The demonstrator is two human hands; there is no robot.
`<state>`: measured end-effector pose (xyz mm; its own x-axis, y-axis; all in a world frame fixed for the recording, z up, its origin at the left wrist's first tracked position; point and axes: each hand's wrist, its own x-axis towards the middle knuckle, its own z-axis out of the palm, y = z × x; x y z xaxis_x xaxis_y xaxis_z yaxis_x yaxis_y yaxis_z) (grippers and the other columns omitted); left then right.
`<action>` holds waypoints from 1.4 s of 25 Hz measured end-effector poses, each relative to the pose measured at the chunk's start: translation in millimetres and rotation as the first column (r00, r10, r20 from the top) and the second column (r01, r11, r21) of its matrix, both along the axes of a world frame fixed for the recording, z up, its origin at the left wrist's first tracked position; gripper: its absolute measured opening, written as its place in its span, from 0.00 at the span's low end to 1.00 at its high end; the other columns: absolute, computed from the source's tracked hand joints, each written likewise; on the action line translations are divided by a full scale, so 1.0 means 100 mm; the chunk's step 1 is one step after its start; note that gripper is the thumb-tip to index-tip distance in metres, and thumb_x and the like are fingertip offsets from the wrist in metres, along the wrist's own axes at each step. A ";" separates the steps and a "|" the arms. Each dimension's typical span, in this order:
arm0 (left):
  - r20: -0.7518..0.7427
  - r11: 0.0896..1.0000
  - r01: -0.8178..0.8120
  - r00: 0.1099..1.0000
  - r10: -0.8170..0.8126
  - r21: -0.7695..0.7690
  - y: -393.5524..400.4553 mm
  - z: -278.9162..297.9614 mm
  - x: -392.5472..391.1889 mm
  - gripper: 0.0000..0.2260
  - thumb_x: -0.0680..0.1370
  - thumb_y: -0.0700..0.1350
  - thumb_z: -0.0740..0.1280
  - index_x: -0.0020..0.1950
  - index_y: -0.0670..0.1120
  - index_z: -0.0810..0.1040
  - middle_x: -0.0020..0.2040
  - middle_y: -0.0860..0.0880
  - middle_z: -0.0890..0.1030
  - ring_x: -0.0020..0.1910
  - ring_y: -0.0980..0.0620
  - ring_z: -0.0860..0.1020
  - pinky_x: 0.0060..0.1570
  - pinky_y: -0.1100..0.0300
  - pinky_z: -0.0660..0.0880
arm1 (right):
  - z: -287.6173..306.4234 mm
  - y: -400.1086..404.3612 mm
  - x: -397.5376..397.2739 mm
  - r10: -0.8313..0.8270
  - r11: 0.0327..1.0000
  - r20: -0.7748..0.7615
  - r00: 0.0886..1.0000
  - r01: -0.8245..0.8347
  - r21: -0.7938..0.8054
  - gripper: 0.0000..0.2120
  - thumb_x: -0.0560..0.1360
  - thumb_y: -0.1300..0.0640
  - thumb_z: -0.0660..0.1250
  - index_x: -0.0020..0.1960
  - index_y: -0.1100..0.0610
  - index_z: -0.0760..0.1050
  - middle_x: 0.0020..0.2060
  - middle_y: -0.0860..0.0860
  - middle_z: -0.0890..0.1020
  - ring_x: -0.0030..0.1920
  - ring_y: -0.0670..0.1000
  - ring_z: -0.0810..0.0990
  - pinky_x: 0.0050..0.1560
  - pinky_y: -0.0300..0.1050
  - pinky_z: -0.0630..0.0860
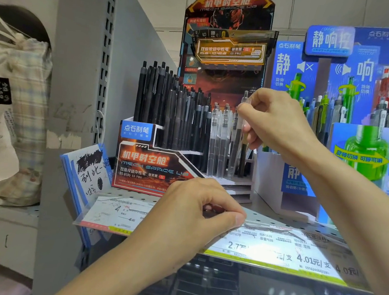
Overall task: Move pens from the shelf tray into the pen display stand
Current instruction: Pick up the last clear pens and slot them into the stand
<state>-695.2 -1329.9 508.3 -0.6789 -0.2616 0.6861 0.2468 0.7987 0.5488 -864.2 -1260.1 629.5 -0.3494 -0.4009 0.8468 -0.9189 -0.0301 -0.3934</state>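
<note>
The orange and black pen display stand (pixel 148 166) sits on the shelf, packed with several black pens (pixel 169 106) at the left and clear pens (pixel 216 140) at the right. My right hand (pixel 277 125) pinches one clear pen (pixel 239 137) upright, its tip down among the front right slots of the stand. My left hand (pixel 196 210) rests at the shelf's front edge with fingers curled; something small and reddish shows inside them, too hidden to name. No shelf tray can be made out.
A blue pen display (pixel 352 96) with green and white pens stands close on the right. Price labels (pixel 274 249) line the shelf edge. A blue-edged notepad (pixel 90 172) leans at the left, beside the grey shelf upright (pixel 82 63). A cloth bag (pixel 10 104) lies far left.
</note>
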 end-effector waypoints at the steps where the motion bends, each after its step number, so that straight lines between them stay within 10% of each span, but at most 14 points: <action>1: 0.000 1.000 0.005 1.000 -0.005 0.006 0.00 0.00 0.00 0.03 0.75 0.48 0.75 0.41 0.54 0.87 0.42 0.55 0.83 0.34 0.60 0.77 0.36 0.65 0.71 | -0.01 0.00 0.01 0.012 1.000 0.008 1.000 -0.012 0.010 0.08 0.76 0.57 0.65 0.45 0.62 0.77 0.30 0.55 0.83 0.26 0.52 0.82 0.25 0.44 0.80; 35: 0.020 1.000 -0.016 1.000 0.016 0.018 -0.02 0.01 -0.03 0.03 0.75 0.49 0.75 0.41 0.56 0.87 0.42 0.57 0.83 0.36 0.61 0.79 0.38 0.63 0.73 | 0.08 0.13 0.00 -0.078 0.928 -0.133 0.988 0.121 0.354 0.22 0.77 0.41 0.69 0.41 0.61 0.77 0.28 0.48 0.84 0.28 0.47 0.84 0.28 0.34 0.71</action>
